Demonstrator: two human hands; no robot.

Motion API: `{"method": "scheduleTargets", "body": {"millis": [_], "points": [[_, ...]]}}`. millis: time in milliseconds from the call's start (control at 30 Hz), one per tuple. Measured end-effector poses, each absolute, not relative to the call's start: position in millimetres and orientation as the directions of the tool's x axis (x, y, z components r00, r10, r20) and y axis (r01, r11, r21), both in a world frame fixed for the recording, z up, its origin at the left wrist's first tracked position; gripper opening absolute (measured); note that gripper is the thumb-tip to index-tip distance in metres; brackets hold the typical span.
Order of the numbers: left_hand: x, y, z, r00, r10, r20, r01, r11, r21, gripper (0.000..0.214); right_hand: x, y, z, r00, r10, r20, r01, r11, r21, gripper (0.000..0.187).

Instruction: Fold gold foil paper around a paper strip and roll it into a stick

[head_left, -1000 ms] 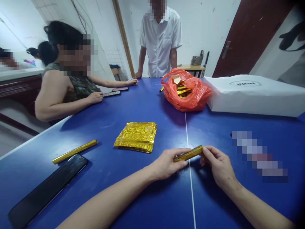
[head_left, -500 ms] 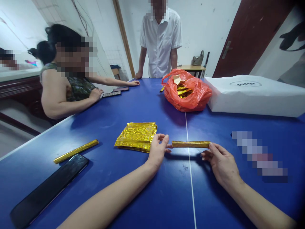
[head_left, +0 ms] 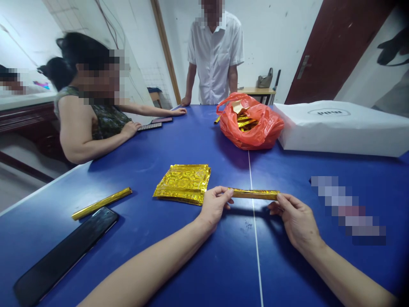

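Observation:
Between my two hands, a little above the blue table (head_left: pixel 179 256), is a rolled tube of gold foil paper (head_left: pixel 255 194), held level. My left hand (head_left: pixel 215 204) pinches its left end between thumb and fingers. The right end is pinched by my right hand (head_left: pixel 295 217). Just beyond my left hand lies a stack of embossed gold foil paper sheets (head_left: pixel 182 183), its near right corner partly covered by that hand. Farther left, a second gold roll (head_left: pixel 102 203) rests on the table beside a black phone (head_left: pixel 65 258).
An open red plastic bag (head_left: pixel 252 128) holding gold paper pieces stands toward the back. Right of it is a large white package (head_left: pixel 345 132). A person (head_left: pixel 96 111) sits at the left edge by two phones; another person (head_left: pixel 217 59) stands at the far end. A blurred-out item (head_left: pixel 348 211) lies right.
My left thumb and fingers have closed on the roll's left end, where they were apart from it before. The roll now looks flatter. The seated person has shifted slightly.

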State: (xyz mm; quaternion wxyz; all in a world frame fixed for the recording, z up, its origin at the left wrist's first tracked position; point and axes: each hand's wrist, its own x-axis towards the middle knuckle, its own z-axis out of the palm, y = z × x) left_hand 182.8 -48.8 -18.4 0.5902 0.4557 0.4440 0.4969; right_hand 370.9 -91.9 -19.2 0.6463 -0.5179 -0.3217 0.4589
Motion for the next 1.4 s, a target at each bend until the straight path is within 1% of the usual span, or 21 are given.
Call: {"method": "scheduleTargets", "body": {"millis": [233, 367, 433, 500, 600, 700, 800, 867, 967, 1200, 1400], "points": [[183, -49, -16, 0.12, 0.989, -0.088, -0.258, 0.116, 0.959, 0.03, 371, -91, -21, 0.337, 0.937, -0.091, -0.32, 0.023, -0.947, 0.025], [183, -49, -16, 0.129, 0.99, -0.062, -0.192, 0.087, 0.978, 0.03, 370, -92, -20, 0.293, 0.953, -0.082, -0.276, 0.002, -0.961, 0.027], [183, -50, -16, 0.146, 0.987, -0.073, -0.151, 0.095, 0.984, 0.03, 370, -93, -20, 0.284, 0.956, -0.075, -0.251, -0.001, -0.968, 0.027], [183, -51, -16, 0.186, 0.976, -0.108, -0.16, 0.139, 0.977, 0.033, 371, -94, -21, 0.284, 0.957, -0.063, -0.236, 0.007, -0.972, 0.027], [184, -53, -15, 0.283, 0.942, -0.183, -0.246, 0.256, 0.935, 0.032, 372, -94, -23, 0.271, 0.962, -0.026, -0.213, 0.033, -0.976, 0.025], [185, -54, -13, 0.343, 0.91, -0.233, -0.317, 0.345, 0.883, 0.023, 372, -94, -25, 0.24, 0.971, 0.003, -0.167, 0.044, -0.985, 0.024], [185, -54, -12, 0.356, 0.899, -0.256, -0.343, 0.38, 0.859, 0.013, 373, -94, -27, 0.21, 0.978, 0.005, -0.129, 0.033, -0.991, 0.024], [185, -54, -11, 0.354, 0.896, -0.267, -0.341, 0.389, 0.856, 0.01, 373, -94, -28, 0.208, 0.978, 0.001, -0.124, 0.027, -0.992, 0.025], [186, -53, -11, 0.335, 0.899, -0.281, -0.334, 0.392, 0.857, 0.012, 373, -93, -29, 0.218, 0.976, -0.011, -0.142, 0.02, -0.99, 0.025], [186, -54, -10, 0.312, 0.913, -0.263, -0.381, 0.374, 0.846, 0.018, 370, -96, -25, 0.205, 0.977, -0.056, -0.247, -0.004, -0.969, 0.025], [184, -55, -12, 0.372, 0.901, -0.223, -0.39, 0.37, 0.843, 0.016, 368, -97, -19, 0.128, 0.989, -0.078, -0.211, -0.05, -0.976, 0.026]]}}
